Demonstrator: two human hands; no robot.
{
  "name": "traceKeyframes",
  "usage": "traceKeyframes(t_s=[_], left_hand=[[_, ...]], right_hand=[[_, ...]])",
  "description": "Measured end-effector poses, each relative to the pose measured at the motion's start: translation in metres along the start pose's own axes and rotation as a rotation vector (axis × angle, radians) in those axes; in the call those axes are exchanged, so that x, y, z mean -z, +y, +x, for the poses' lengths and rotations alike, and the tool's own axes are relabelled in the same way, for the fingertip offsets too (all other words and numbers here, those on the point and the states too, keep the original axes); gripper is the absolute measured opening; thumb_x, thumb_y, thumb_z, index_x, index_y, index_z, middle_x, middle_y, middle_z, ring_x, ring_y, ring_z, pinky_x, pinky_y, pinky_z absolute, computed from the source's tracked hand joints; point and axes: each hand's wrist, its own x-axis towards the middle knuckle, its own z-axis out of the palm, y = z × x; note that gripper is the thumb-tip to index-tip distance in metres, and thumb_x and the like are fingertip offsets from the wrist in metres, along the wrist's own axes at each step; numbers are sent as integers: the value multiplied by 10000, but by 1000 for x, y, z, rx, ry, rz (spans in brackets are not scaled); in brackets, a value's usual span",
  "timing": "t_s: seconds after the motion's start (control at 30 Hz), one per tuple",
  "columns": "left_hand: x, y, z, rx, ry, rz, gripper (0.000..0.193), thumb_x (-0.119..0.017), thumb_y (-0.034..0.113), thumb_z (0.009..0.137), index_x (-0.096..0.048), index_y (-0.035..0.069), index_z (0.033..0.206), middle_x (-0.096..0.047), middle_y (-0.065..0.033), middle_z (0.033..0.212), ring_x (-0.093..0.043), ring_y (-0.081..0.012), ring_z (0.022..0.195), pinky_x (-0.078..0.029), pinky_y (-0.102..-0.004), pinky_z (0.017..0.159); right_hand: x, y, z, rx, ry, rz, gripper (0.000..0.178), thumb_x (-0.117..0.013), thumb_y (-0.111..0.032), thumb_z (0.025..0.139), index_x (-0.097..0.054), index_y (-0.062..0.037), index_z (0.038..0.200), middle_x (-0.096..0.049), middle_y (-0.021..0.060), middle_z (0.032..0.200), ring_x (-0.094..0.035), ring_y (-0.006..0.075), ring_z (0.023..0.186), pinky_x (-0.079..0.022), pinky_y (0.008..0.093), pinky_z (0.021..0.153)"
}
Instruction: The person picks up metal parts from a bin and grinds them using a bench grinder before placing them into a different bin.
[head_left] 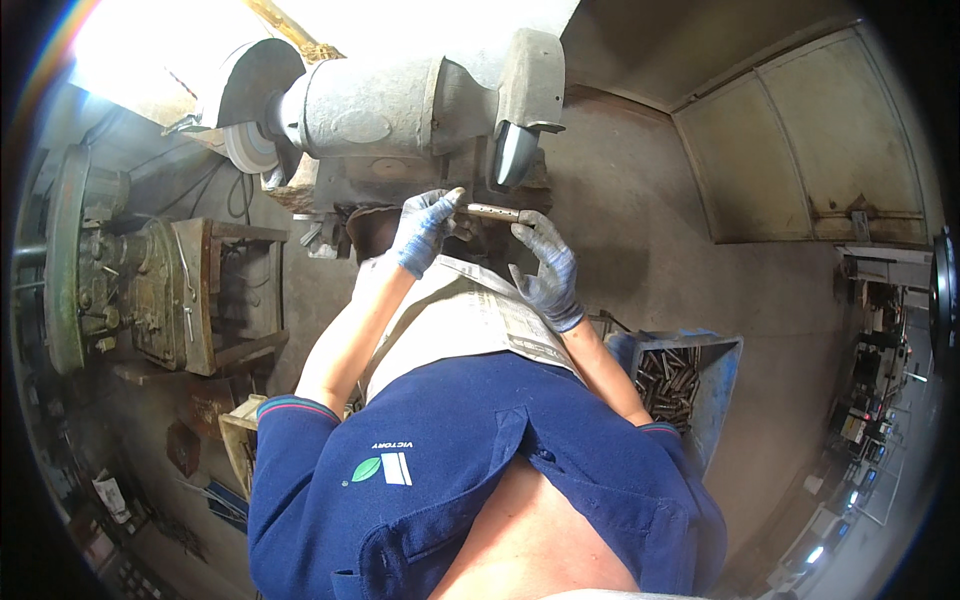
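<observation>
A short metal tube (493, 212) with a row of small dark holes lies roughly level between my gloved hands, below the grinder's right wheel. My left hand (424, 228), in a blue-grey glove, pinches its left end. My right hand (550, 268), gloved alike, has its upper fingertips at the right end, while its thumb stands apart lower down. The grey bench grinder (372, 105) stands just beyond both hands. Its right wheel (516, 153) shows shiny under a guard, apart from the tube. A pale wheel (249, 147) sits at its left end.
To my lower right a blue bin (722, 390) holds many small metal pieces (668, 384). A greenish machine (150, 290) on a metal frame stands at the left. A pale cloth apron (470, 310) covers my lap. Metal panels (800, 140) stand at the far right.
</observation>
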Motion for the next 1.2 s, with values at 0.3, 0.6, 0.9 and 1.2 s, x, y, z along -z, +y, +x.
traceKeyframes(t_s=[0.3, 0.6, 0.9, 1.2], left_hand=[[-14, -7, 1, -106, -6, 237, 112, -647, 94, 817, -633, -7, 864, -634, -29, 742, -559, -64, 633, -443, -184, 584], [-11, -21, 13, -115, 13, 324, 102, -618, 70, 836, -622, -18, 887, -650, -52, 779, -591, -84, 681, -479, -205, 600], [-22, -47, 42, -82, 132, 191, 88, -600, 45, 839, -624, -29, 881, -653, -88, 758, -627, -142, 659, -521, -255, 586], [-2, -41, 46, -124, 242, 348, 84, -629, 55, 820, -653, -14, 861, -639, -28, 753, -556, -81, 646, -473, -234, 593]], right_hand=[[6, 18, -10, -159, 73, 28, 260, -630, -86, 789, -645, -16, 1039, -572, 148, 1149, -508, 266, 1135, -402, 333, 947], [0, 42, -13, -186, 155, 25, 232, -642, 33, 750, -665, -4, 978, -622, 139, 1066, -560, 232, 1069, -441, 302, 905], [1, 89, -18, -332, 180, 191, 170, -515, 8, 877, -615, 37, 1010, -611, 122, 1036, -602, 207, 944, -481, 323, 892], [-28, 80, -15, -496, 165, 272, 197, -522, -81, 897, -617, 28, 1031, -606, 104, 1063, -566, 183, 1015, -445, 286, 909]])
